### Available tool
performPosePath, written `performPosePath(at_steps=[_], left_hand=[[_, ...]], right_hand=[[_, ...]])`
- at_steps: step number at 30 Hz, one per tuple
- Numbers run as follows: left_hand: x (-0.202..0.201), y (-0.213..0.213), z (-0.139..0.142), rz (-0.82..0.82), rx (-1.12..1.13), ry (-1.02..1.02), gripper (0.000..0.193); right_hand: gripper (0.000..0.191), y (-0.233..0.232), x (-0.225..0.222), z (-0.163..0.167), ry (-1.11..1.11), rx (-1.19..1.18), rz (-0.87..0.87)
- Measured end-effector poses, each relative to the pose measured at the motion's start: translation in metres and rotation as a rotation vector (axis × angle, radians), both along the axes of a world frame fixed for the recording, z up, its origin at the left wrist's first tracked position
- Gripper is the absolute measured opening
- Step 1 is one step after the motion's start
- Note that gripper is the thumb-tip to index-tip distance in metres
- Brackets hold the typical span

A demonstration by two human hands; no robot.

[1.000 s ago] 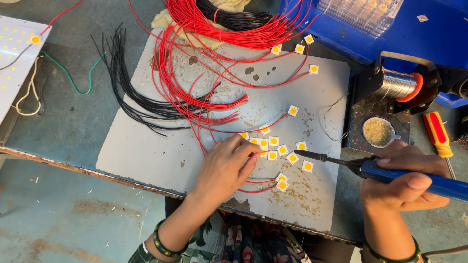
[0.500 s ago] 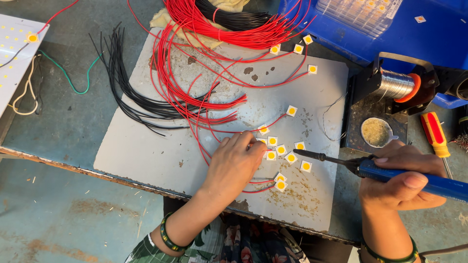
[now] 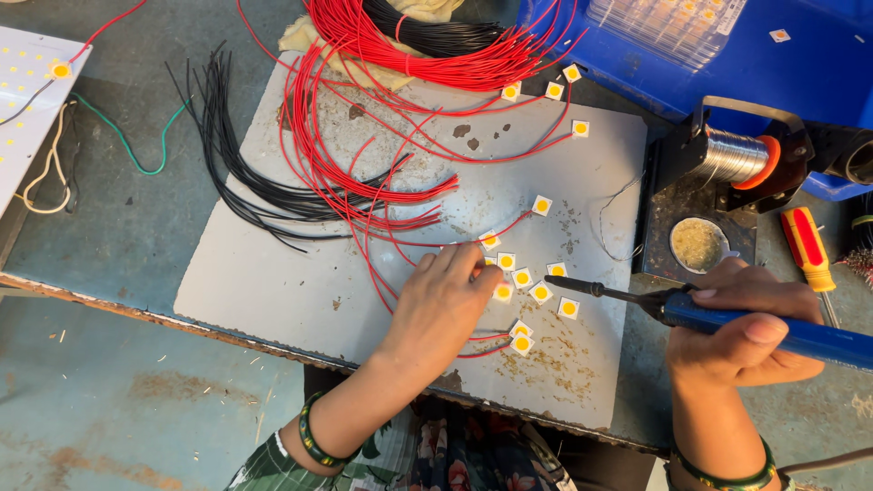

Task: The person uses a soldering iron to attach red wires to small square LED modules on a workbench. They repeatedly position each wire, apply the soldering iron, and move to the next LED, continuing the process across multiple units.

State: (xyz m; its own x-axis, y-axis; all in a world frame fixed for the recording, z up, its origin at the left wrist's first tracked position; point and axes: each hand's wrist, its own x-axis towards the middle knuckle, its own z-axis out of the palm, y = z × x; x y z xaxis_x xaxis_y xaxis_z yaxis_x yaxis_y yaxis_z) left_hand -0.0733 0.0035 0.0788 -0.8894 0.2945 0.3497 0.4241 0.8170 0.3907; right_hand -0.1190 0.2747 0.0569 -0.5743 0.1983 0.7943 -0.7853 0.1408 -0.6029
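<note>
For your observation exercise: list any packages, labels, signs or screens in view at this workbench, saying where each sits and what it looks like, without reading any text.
Clear plastic tray pack: top right, on the blue box; ribbed, see-through, small yellow chips inside.
White panel: far left edge; flat, white, dotted with small yellow squares; not a screen.
Small white sticker: on the blue box, top right; square.
No signs or screens.

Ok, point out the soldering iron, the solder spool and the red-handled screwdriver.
soldering iron (image 3: 773, 329): head view, on its blue handle in the right hand.
solder spool (image 3: 735, 156): head view, on the wound silver wire.
red-handled screwdriver (image 3: 806, 247): head view, on the red grip.
</note>
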Motion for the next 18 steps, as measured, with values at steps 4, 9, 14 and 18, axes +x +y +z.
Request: performPosePath(at_steps=[4, 9, 14, 18], left_hand=[[0.006, -0.006, 0.005, -0.121, 0.076, -0.044, 0.019], [0.005, -0.008, 0.004, 0.009, -0.006, 0.012, 0.014], [0.005, 0.001, 0.003, 0.057, -0.153, 0.020, 0.014], [0.012, -0.004, 0.006, 0.075, -0.084, 0.061, 0.012]], right_hand=[[0.055, -0.001, 0.000, 0.003, 0.011, 0.025, -0.011], [0.054, -0.002, 0.001, 0.006, 0.006, 0.034, -0.007], [0.054, -0.003, 0.001, 0.003, 0.007, 0.004, 0.008], [0.054, -0.002, 0.002, 0.002, 0.006, 0.007, 0.007]])
